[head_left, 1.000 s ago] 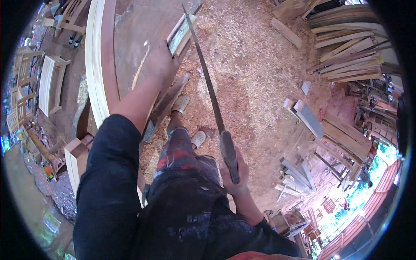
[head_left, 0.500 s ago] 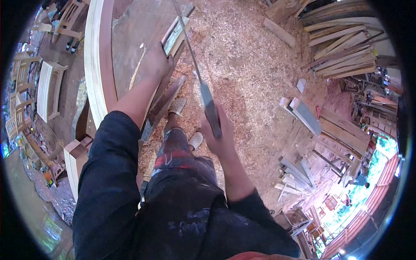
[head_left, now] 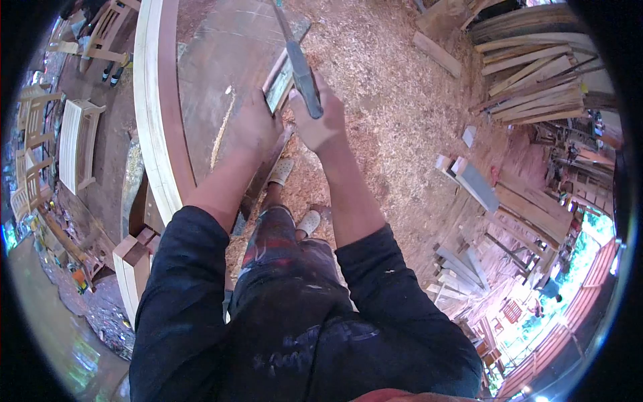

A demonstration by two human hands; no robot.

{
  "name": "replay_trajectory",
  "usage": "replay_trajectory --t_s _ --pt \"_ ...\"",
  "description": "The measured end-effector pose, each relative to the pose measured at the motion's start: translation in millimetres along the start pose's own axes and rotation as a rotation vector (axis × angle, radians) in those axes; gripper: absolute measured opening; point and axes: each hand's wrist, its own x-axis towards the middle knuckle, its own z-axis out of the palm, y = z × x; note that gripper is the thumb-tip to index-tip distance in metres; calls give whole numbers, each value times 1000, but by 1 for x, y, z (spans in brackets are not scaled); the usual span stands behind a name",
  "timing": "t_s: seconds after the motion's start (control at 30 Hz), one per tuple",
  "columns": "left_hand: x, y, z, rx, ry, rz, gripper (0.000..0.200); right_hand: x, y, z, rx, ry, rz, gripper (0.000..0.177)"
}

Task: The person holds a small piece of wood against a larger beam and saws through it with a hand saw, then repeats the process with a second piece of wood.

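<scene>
A long, narrow tool point(head_left: 303, 70), dark at its handle end and thin toward the far end, is in my right hand point(head_left: 320, 118). My fingers are wrapped round its handle. Just left of it, my left hand point(head_left: 258, 122) grips the near end of a wooden piece point(head_left: 279, 84) with a pale, grey-green upper face. The tool lies over the far part of this piece. Whether tool and wood touch, I cannot tell. Under the wooden piece is a broad brown work surface point(head_left: 207, 74).
Long pale beams point(head_left: 155, 100) run along the left. Wood shavings point(head_left: 388, 134) cover the floor. Stacked planks point(head_left: 536, 80) stand at the upper right, and more boards point(head_left: 475, 184) lie below them. A slatted bench point(head_left: 79, 144) and chairs are at the far left.
My right hand has moved up and forward with the tool, from near my body to beside my left hand. My left hand still holds the wooden piece, and the view has shifted slightly.
</scene>
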Motion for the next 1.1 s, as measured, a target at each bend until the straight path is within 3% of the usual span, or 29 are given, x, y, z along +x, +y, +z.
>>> replay_trajectory --t_s 0.07,0.13,0.2,0.23,0.27,0.3,0.33,0.37,0.4,0.5,0.73,0.87,1.1 --pt "-2 4 -5 -15 24 2 48 8 2 5 83 -38 5 52" --pt "-6 7 -19 -67 -81 -103 47 9 6 -4 167 -115 108 63" --pt "-3 23 -23 -130 -117 -196 61 10 39 13 74 59 -235 66" --pt "-6 28 -34 -128 -152 -191 74 5 34 7 -76 84 -262 68" --pt "-5 24 -24 -293 -108 -160 74 0 26 0 -47 10 -119 71" --pt "-2 11 -10 -196 -66 -29 73 3 35 -4 -3 -119 7 74" --pt "-6 18 -22 -176 -78 22 69 2 49 6 -84 -29 -58 77" --pt "-8 27 -25 -138 -92 -23 69 3 27 -9 -23 -59 3 75" --pt "-9 28 -26 -166 -54 54 68 2 2 -18 50 -106 61 73" --pt "-4 15 -9 -151 27 131 66 -1 29 2 41 64 -130 72" --pt "-12 14 -11 0 32 120 62 -5 -13 -23 28 -97 20 68" --pt "1 -4 13 -110 83 137 65 0 13 -8 -5 -13 -95 67" --pt "-10 7 3 -52 78 79 60 2 14 -6 14 -114 28 69"
